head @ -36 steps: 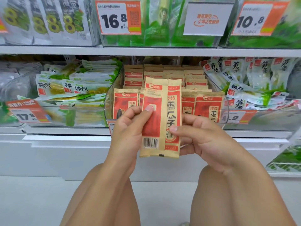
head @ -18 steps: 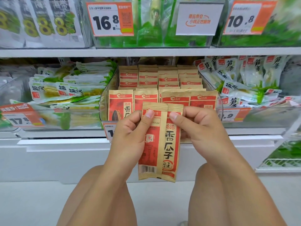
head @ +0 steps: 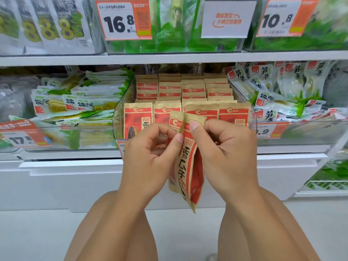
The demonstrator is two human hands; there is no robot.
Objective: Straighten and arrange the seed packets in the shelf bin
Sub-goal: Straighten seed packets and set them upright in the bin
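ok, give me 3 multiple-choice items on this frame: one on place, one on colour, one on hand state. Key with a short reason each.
1. Where are the held packets relative to the clear bin of matching packets?
A. In front of the bin, outside it
B. Lying inside the bin
C. On the shelf above

2. What colours are the held packets?
A. Green and white
B. Tan and red
C. Blue and yellow

3. What are the hands doing?
A. Both hang loose, holding nothing
B. Only the left hand holds packets
C. Both pinch packets near the top

Key:
1 A: the packets hang in front of the bin's front wall, in the hands.
2 B: tan paper edges with red panels, like the rows in the bin.
3 C: the left hand and the right hand each have fingers closed on the packets' upper part.
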